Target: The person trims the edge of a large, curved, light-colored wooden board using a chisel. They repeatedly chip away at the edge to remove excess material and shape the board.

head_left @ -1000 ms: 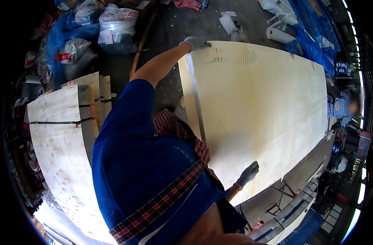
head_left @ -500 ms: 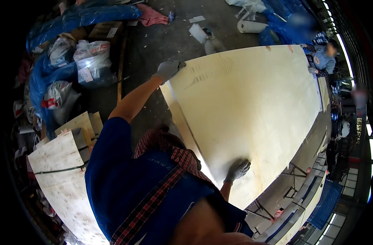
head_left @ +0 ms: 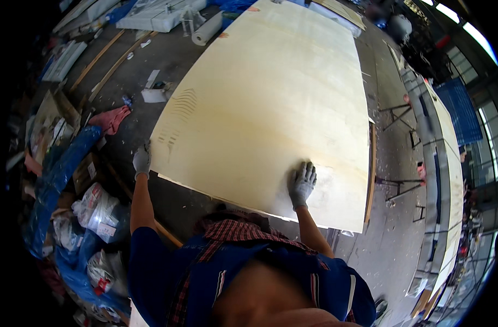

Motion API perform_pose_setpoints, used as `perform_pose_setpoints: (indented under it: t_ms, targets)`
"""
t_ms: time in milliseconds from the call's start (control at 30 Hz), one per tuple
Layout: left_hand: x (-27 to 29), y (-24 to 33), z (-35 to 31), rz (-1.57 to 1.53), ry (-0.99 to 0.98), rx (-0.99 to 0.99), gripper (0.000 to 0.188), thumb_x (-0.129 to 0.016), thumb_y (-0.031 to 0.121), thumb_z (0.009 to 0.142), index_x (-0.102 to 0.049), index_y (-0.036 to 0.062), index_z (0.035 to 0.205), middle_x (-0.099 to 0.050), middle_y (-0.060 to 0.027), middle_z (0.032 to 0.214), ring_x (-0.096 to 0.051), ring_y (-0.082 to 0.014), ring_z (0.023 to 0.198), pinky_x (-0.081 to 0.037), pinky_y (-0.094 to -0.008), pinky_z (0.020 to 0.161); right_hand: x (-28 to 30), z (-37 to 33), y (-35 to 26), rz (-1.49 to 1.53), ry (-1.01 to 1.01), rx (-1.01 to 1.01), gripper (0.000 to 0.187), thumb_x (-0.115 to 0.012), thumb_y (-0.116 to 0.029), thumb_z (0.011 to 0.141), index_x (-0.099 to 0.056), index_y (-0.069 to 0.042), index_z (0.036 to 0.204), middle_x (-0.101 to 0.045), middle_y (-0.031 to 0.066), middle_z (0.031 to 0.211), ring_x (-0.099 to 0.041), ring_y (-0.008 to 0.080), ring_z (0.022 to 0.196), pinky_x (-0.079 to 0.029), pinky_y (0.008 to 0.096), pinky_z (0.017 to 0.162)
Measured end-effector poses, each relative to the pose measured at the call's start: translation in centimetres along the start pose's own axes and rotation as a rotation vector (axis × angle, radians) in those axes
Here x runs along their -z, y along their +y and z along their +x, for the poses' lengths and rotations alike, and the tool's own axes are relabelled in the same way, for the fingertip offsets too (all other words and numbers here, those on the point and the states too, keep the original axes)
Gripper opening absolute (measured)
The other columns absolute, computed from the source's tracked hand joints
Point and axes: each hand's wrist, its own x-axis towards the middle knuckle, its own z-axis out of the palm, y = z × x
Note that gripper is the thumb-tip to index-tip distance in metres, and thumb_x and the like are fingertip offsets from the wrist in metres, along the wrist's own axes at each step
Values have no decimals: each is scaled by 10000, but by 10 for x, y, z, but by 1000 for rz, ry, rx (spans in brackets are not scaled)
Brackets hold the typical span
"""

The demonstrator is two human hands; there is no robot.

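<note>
A large pale plywood sheet stretches away in front of me, with dark curved smudges near its left edge. My left hand, in a grey glove, is closed at the sheet's near left corner; part of its fingers is hidden. Lying flat on the sheet's near right part is my right hand, also gloved in grey, its fingers slightly spread and nothing held in it. My body is close to the sheet's near edge.
Plastic bags and blue plastic film are heaped at the left. Beyond them lie a pink cloth, wooden strips and a white roll. Trestle legs and a long bench stand on the right.
My view has turned, and the sheet now extends straight ahead. Both hands remain at the sheet, left at its corner and right flat on top. The person at its far end is no longer visible.
</note>
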Motion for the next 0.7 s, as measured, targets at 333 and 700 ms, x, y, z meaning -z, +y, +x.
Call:
perform_pose_setpoints:
  t_ms: [333,700]
  targets:
    - [1,-2,35,82,-218,-83,448,-474,447,919,-593,79,1145,-639,-225,1041,-608,-428,920,-485,-528,788,6,2,30,179,125,-52,512,-498,-345,897,-511,-18,1290,-422,204,1407,-349,362,1328,-229,465,1121]
    - [-7,205,-1,409,8,-248,712,-408,569,934,-392,-11,1348,-447,-259,1342,-458,-387,1231,-427,-473,948,7,-9,54,412,188,-67,477,-528,-380,882,-557,-35,1211,-483,169,1340,-394,347,1285,-251,460,1107]
